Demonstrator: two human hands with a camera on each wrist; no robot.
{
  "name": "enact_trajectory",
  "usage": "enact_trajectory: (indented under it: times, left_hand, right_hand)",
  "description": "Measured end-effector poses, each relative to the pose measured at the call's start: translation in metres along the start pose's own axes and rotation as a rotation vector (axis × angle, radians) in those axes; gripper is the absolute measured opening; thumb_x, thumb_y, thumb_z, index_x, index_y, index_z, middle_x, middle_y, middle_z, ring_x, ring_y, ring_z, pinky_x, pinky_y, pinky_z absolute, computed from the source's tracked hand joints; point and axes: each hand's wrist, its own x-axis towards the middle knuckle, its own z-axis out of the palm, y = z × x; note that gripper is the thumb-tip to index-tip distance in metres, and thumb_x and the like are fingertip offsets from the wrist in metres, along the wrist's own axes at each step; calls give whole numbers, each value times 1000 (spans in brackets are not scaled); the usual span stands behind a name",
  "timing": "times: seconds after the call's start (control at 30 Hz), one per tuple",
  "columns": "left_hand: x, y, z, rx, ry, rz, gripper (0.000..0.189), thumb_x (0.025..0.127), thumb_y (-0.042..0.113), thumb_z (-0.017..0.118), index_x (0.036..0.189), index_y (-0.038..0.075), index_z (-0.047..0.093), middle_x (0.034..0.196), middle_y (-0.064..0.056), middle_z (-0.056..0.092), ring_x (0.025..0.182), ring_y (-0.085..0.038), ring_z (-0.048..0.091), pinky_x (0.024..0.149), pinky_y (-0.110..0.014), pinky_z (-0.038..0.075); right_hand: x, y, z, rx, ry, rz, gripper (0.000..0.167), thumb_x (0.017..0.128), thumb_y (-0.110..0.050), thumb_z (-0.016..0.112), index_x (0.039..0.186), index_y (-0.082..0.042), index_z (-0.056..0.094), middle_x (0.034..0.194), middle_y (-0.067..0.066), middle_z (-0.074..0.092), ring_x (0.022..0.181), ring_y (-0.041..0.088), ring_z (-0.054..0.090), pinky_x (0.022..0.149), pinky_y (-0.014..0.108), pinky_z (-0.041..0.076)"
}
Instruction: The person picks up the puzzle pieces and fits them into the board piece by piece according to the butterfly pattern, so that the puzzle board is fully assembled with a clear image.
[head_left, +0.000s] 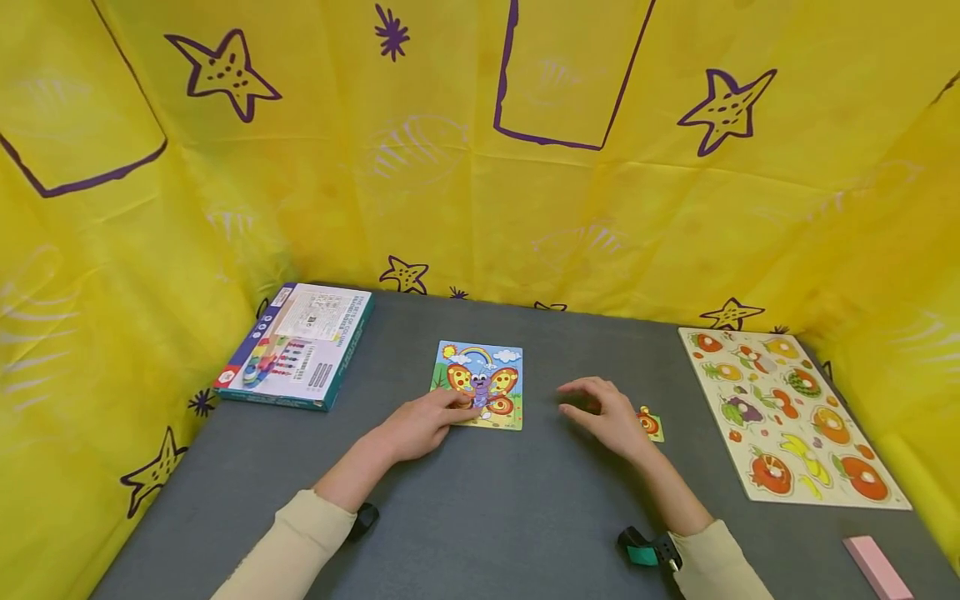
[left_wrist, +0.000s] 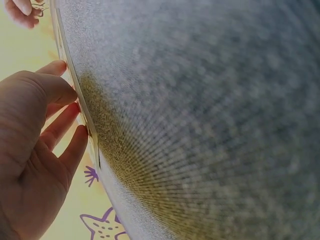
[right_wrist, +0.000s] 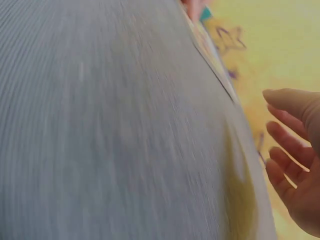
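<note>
A small picture puzzle [head_left: 491, 367] with a purple butterfly, a rainbow and a sun lies flat on the dark grey table. My left hand [head_left: 420, 427] rests on its lower left part, covering that corner. In the left wrist view, the left fingertips [left_wrist: 84, 131] touch the thin board near its edge, fairly straight. To the right of the puzzle, my right hand [head_left: 606, 419] is held over the table, thumb and fingers apart with nothing between them. A loose puzzle piece [head_left: 651, 425] with an orange spiral lies just beyond the right wrist, partly hidden by the hand.
On the left lies a flat boxed toy [head_left: 300, 346]. A wooden fruit peg board [head_left: 798, 421] sits at the right, with a pink block [head_left: 876, 567] nearer the front. Yellow patterned cloth [head_left: 450, 200] hangs round the back and sides of the table [head_left: 480, 517].
</note>
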Motion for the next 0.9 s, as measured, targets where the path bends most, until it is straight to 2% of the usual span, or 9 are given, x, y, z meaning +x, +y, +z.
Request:
enact_trajectory:
  times: [0.13,0.3,0.37,0.5,0.7,0.8,0.9]
  left_hand:
    - [0,0,0,6,-5,5,41,96,1,54,133,16,63,130,-11,58,117,-25,54,94,-40,48]
    - [0,0,0,7,-17,1,42,96,1,55,135,17,62,129,-11,58,117,-25,53,95,-41,47]
    - [1,-1,0,2,-18,2,43,96,1,55,135,17,62,129,-11,58,117,-25,53,95,-41,47]
    - [1,-1,1,-6,-17,4,43,96,1,55,135,17,62,129,-11,58,117,-25,53,95,-41,47]
    - [1,-2,1,-1,-18,6,43,96,1,55,135,17,62,130,-10,58,118,-25,53,96,-41,46]
    - [1,-2,1,1,-18,6,43,95,1,55,135,17,62,129,-10,58,118,-25,53,96,-41,46]
    - [1,-2,1,2,-14,11,43,95,0,55,135,17,62,128,-10,58,117,-25,54,95,-41,46]
  right_hand:
    - [-14,13,-20,-31,47,56,30,86,-21,77,114,-14,71,111,2,65,95,21,54,78,35,50]
    - [-32,30,-44,-117,79,79,37,83,-22,80,116,-9,69,106,9,64,90,24,52,75,36,43]
    - [-39,37,-53,-155,74,83,40,82,-24,80,117,-8,68,107,11,64,92,25,52,76,38,41]
    - [-52,48,-70,-206,35,117,46,81,-25,81,120,-5,65,112,14,63,98,27,53,80,40,43]
    - [-64,54,-88,-204,-38,210,52,82,-26,81,122,2,61,119,21,57,104,35,56,84,46,48]
    - [-65,56,-90,-200,-56,208,49,82,-25,80,119,1,63,120,21,56,105,35,55,84,44,49]
    - [-64,58,-87,-211,-37,179,42,81,-23,82,113,0,66,115,19,59,102,32,55,82,39,49]
